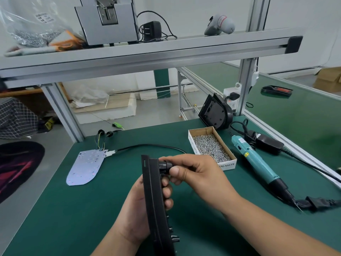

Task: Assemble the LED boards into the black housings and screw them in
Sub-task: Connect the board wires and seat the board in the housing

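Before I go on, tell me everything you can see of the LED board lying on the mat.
The LED board is a thin, pale plate, straight at its far end and rounded at its near end, speckled with small dots. It lies flat on the green mat with nothing holding it. Thin coloured wires leave its far edge; a white connector at its far right corner joins a black cable.

Housing matt black plastic, LED board smooth pale sheet w/ slight sheen, table mat matt green, box cardboard w/ shiny metal screws, screwdriver glossy teal plastic, frame brushed alu.
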A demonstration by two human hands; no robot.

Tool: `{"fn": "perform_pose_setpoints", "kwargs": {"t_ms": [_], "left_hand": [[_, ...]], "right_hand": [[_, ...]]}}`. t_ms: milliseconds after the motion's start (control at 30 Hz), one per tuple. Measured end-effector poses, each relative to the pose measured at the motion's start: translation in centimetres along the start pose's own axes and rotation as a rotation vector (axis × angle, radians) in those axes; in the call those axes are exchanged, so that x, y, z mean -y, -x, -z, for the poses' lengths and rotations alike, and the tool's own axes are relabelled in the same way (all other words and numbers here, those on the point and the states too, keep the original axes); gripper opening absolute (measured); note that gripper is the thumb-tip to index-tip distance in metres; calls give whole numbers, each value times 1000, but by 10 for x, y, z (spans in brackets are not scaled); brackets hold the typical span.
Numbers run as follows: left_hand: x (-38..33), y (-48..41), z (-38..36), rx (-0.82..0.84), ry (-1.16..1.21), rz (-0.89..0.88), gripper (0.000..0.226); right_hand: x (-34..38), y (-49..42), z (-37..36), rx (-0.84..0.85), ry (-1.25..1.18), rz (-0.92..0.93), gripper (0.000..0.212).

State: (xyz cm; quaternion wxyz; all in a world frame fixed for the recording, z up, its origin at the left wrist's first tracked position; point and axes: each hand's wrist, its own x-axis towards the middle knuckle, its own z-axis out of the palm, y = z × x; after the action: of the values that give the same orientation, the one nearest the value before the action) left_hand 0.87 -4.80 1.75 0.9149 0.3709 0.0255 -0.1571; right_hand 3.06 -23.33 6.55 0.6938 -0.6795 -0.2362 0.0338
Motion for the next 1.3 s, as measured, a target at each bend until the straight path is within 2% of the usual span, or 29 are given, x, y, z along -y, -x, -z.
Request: {"fn": "perform_pose_setpoints", "kwargs": {"t_ms": [100,167,267,367,567,667,833,900,933,1033,1133,1167,1267,1300], "left_hand": [[-4,3,-8,42,-63,-56,12],[-5,4,-11,40,-102,-75,27],[-6,7,-14,19,-147,-89,65],[-8,9,-21,-35,-198,-117,88],[-7,10,-25,-50,-210,-146,101],[-6,9,-24,-63,-217,-138,97],[-4,7,-22,-99,-207,-182,75],[-4,5,-19,-81,-207,-228,36],[-4,5,-18,-79,-216,-254,24],[-5,3,-18,-102,-241,-287,33],[-9,4,-19,-142,-314,-302,41],[-9,3,-18,-152,-341,-294,40],[-9,4,-18,-125,-408,-239,35],[-9,5,-18,-117,-429,-221,34]], "right_hand": [[3,0,0,-6,-7,10,35],[5,0,-1,2,-11,19,36],[7,3,-3,3,-36,33,34],[8,4,-7,-28,-7,35,32],[10,5,-5,-70,243,73,34],[9,5,-3,-62,255,64,32],[11,2,-1,10,95,21,38],[9,0,1,46,125,16,37],[7,-2,2,57,153,11,35],[3,-6,6,-80,210,41,30],[6,-9,14,-230,125,-64,30],[6,-9,17,-207,92,-131,38],[6,-8,20,-101,144,-265,93],[3,-7,20,-106,163,-291,99]]}}
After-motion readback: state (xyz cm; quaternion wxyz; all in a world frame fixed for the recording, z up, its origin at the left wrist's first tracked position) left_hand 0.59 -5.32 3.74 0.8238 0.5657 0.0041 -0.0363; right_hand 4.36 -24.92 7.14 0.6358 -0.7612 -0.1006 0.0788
